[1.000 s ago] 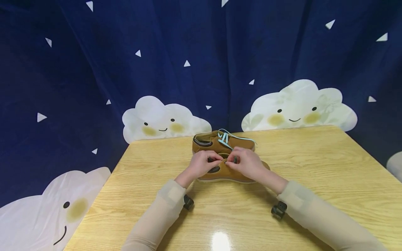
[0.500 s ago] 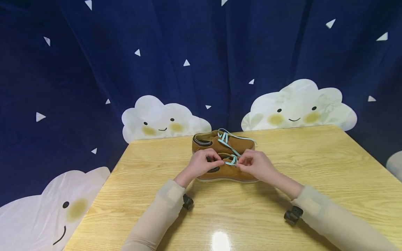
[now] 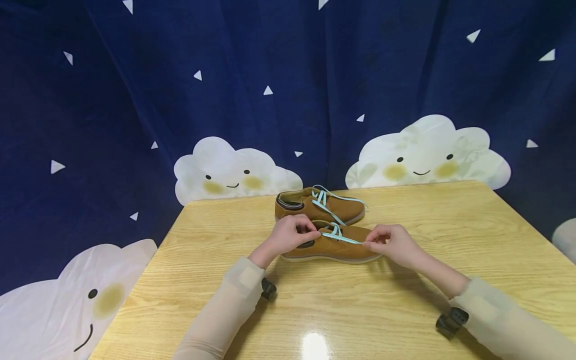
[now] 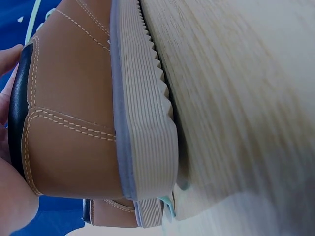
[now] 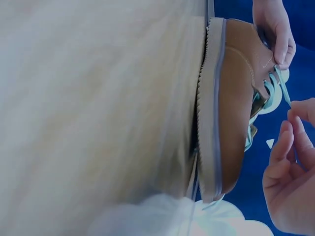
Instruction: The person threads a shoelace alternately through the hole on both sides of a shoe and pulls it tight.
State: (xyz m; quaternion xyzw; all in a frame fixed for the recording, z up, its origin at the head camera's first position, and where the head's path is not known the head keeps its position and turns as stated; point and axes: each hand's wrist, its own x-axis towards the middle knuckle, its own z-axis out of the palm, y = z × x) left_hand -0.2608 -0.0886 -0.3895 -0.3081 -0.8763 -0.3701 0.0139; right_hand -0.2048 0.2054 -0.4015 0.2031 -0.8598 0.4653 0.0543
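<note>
The nearer brown shoe lies sideways on the table, its toe to the right. My left hand pinches this shoe's edge beside the top eyelet, as the right wrist view shows. Thumb and forefinger of my right hand pinch a light blue shoelace that runs taut from the eyelet toward the toe. More lace crosses the tongue in loose loops. In the left wrist view, the heel side of the shoe fills much of the picture, and my left fingers are partly hidden behind its collar.
Just behind stands a second brown shoe, with light blue lace hanging loose over its front and toe. Both are on a wooden table. A dark blue curtain with printed clouds hangs at the table's far edge.
My right hand has moved right and slightly toward me, drawing a longer stretch of lace out of the nearer shoe's eyelet. My left hand has stayed nearly in place.
</note>
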